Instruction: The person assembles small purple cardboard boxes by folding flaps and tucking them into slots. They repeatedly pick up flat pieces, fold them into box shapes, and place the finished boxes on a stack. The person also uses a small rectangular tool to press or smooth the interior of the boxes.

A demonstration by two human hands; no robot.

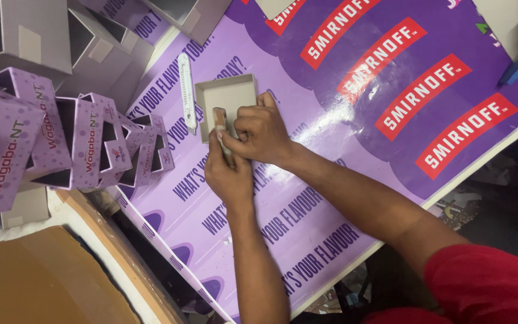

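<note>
The small grey cardboard tray (226,96) lies open side up on the purple printed board (331,156), towards its far-left edge. The left hand (229,174) pinches a narrow brownish strip (220,123) against the tray's near wall; the right hand (262,132) is curled closed, pressing there. The strip could set crooked if the tray slides. A white utility knife (186,90) lies just left, risking a nick. Open board lies to the right.

Purple printed board (331,198) under grey tray (226,96), white cutter (186,90).
</note>
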